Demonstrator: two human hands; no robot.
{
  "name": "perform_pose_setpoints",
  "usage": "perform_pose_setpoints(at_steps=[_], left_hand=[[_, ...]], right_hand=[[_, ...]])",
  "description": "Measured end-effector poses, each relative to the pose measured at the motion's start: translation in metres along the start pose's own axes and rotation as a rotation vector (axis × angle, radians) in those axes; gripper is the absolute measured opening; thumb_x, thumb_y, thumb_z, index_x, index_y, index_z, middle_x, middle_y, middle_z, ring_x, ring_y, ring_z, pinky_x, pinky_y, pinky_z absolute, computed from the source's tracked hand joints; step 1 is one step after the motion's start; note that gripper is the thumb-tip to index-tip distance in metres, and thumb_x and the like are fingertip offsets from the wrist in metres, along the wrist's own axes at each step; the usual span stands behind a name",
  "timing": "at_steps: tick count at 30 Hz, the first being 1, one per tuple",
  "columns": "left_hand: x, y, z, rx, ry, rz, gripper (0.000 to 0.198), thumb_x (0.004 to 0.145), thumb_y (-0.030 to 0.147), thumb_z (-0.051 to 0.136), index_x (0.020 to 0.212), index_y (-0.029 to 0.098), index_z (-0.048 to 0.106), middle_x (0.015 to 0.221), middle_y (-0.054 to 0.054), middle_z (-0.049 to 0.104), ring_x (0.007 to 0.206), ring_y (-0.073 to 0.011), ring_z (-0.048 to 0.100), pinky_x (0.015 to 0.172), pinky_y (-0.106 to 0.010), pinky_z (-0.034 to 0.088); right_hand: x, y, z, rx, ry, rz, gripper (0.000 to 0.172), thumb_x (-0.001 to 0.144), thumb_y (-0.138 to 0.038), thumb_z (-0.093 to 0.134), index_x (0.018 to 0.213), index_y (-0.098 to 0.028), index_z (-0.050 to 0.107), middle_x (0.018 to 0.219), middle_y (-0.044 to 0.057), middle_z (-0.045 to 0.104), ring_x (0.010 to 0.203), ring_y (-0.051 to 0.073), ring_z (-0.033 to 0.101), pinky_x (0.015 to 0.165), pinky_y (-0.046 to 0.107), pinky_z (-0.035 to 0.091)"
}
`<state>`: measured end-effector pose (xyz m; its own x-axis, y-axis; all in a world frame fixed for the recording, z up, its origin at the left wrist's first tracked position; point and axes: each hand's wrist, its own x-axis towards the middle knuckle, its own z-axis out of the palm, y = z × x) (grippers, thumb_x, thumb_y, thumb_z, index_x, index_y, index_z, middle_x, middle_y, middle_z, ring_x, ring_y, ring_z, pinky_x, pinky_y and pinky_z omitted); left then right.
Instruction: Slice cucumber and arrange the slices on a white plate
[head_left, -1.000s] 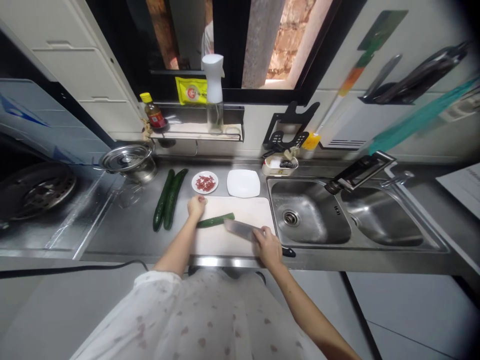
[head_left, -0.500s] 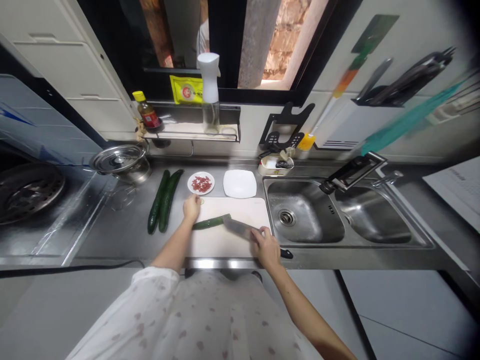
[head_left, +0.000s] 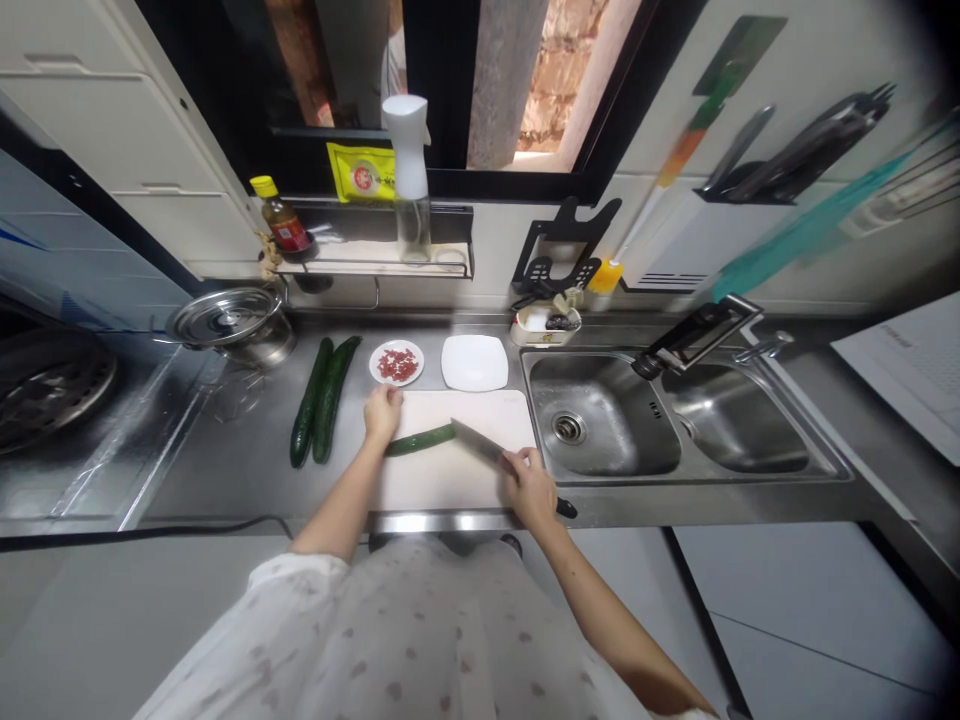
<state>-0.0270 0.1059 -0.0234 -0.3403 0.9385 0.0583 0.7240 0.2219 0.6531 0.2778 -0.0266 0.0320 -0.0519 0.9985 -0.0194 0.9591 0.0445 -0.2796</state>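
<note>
My right hand (head_left: 533, 488) is closed around a kitchen knife (head_left: 480, 443), its black handle end poking out past my palm. The blade slants up and left, and its tip is at the right end of a cucumber (head_left: 421, 440) lying on the white cutting board (head_left: 450, 488). My left hand (head_left: 383, 413) is at the board's upper left corner with fingers bent together; whatever they pinch is hidden. Just beyond it sits a small white plate (head_left: 374, 366) of chopped reddish bits (head_left: 397, 364). Beside that is a white square plate (head_left: 475, 363).
Two whole cucumbers (head_left: 322, 405) lie left of the board. A lidded steel pot (head_left: 255, 335) stands farther left. The double sink (head_left: 607, 420) adjoins the board's right side. Along the back wall, a rack (head_left: 375, 266) carries a spray bottle (head_left: 409, 160) and a sauce bottle (head_left: 285, 225).
The knife blade has turned more onto its edge at the cucumber's right end. A small pale piece visible by my left fingers before is out of sight now. The whole view has shifted slightly.
</note>
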Motion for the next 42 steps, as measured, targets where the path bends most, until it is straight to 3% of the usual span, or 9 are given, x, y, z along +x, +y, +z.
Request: perform_pose_setpoints(at_steps=[6, 11, 21, 36, 42], left_hand=[[-0.052, 0.032, 0.0, -0.045, -0.228, 0.277, 0.021, 0.09, 0.033, 0.053, 0.098, 0.02, 0.067, 0.104, -0.007, 0.067, 0.098, -0.0207, 0.06, 0.091, -0.032, 0.045], [-0.083, 0.046, 0.001, 0.014, -0.363, 0.432, 0.025, 0.092, 0.035, 0.051, 0.108, 0.022, 0.066, 0.107, -0.007, 0.065, 0.103, -0.0214, 0.058, 0.091, -0.032, 0.044], [-0.084, 0.045, 0.001, 0.247, -0.456, 0.454, 0.039, 0.089, 0.034, 0.055, 0.128, 0.029, 0.057, 0.113, -0.008, 0.063, 0.106, -0.0245, 0.056, 0.09, -0.034, 0.042], [-0.097, 0.044, -0.004, 0.179, -0.554, 0.511, 0.034, 0.091, 0.031, 0.052, 0.124, 0.028, 0.061, 0.108, -0.007, 0.064, 0.106, -0.0226, 0.057, 0.093, -0.033, 0.042], [-0.097, 0.042, -0.005, 0.183, -0.562, 0.592, 0.039, 0.09, 0.029, 0.051, 0.129, 0.031, 0.058, 0.109, -0.006, 0.063, 0.104, -0.0221, 0.056, 0.092, -0.033, 0.043]], right_hand=[[0.009, -0.006, 0.002, 0.173, 0.005, 0.124, 0.03, 0.089, -0.02, 0.046, 0.111, -0.023, 0.067, 0.101, 0.004, 0.056, 0.076, 0.013, 0.054, 0.064, 0.023, 0.036], [0.024, -0.012, 0.014, 0.243, -0.054, 0.057, 0.028, 0.093, -0.022, 0.04, 0.104, -0.016, 0.066, 0.092, 0.007, 0.061, 0.084, 0.016, 0.056, 0.075, 0.023, 0.039], [0.038, -0.035, 0.013, 0.274, -0.192, -0.014, 0.026, 0.094, -0.018, 0.04, 0.108, -0.013, 0.062, 0.105, 0.01, 0.066, 0.095, 0.017, 0.058, 0.084, 0.023, 0.038], [0.031, -0.04, 0.01, 0.207, -0.27, 0.016, 0.027, 0.095, -0.018, 0.04, 0.101, -0.012, 0.065, 0.101, 0.011, 0.069, 0.093, 0.018, 0.06, 0.079, 0.023, 0.038], [0.03, -0.045, 0.008, 0.188, -0.293, 0.002, 0.029, 0.095, -0.016, 0.038, 0.113, -0.011, 0.06, 0.103, 0.012, 0.069, 0.096, 0.018, 0.061, 0.079, 0.023, 0.038]])
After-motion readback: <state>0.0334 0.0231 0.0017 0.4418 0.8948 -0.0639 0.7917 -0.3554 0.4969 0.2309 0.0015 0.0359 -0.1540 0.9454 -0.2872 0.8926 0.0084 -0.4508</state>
